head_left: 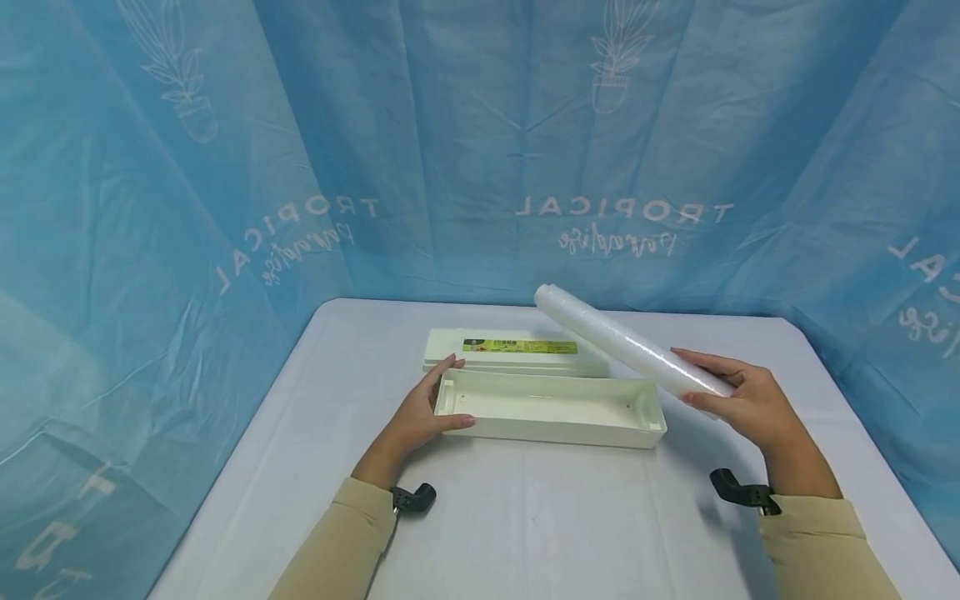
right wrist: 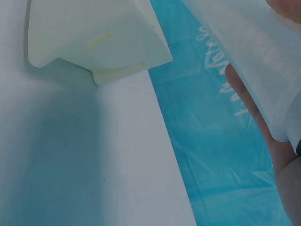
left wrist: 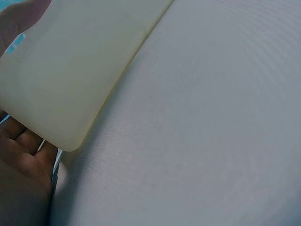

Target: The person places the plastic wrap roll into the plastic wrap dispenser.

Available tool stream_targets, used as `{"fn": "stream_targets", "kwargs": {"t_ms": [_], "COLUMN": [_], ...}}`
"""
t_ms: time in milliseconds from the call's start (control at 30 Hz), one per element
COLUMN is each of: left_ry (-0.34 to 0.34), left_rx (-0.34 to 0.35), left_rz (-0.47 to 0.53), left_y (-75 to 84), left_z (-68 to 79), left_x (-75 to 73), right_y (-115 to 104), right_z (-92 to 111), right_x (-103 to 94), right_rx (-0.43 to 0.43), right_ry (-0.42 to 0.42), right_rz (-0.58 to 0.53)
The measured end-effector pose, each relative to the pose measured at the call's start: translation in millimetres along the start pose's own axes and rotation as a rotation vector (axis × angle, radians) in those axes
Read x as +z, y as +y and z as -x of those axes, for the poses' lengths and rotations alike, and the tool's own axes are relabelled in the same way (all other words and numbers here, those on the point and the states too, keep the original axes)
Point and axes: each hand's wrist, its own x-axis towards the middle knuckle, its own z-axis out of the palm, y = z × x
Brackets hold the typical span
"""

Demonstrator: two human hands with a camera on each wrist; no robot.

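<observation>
With thumb in front and fingers behind, my left hand (head_left: 420, 414) grips the left end of an open cream plastic box (head_left: 555, 431). In the left wrist view the box's side (left wrist: 89, 70) shows above the white cloth. My right hand (head_left: 750, 400) holds the lower right end of a roll of plastic wrap (head_left: 622, 337). The roll slants up to the left, its far end raised over the back of the table. In the right wrist view the roll (right wrist: 254, 52) lies between thumb and fingers, with the box's end (right wrist: 117, 52) to its left.
Behind the box lies a cream lid (head_left: 442, 343) with a yellow-green label (head_left: 517, 346). A white cloth covers the table (head_left: 555, 525), and blue printed curtains (head_left: 465, 150) hang around it. Each wrist wears a black camera mount (head_left: 414, 498).
</observation>
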Motion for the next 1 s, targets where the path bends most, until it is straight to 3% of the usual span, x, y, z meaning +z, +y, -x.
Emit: {"fn": "stream_targets", "kwargs": {"t_ms": [700,1000], "left_ry": [0.003,0.007], "left_rx": [-0.039,-0.033], "left_rz": [0.028,0.008], "left_y": [2.8,2.7], "left_z": [0.7,0.2], "left_x": [1.1,1.1], "right_y": [0.7,-0.2], "right_z": [1.6,0.6], "right_x": [6.6,7.5], "right_rx": [-0.113,-0.118], "right_ry": [-0.035,-0.049], "right_rz": [-0.05,-0.06]}}
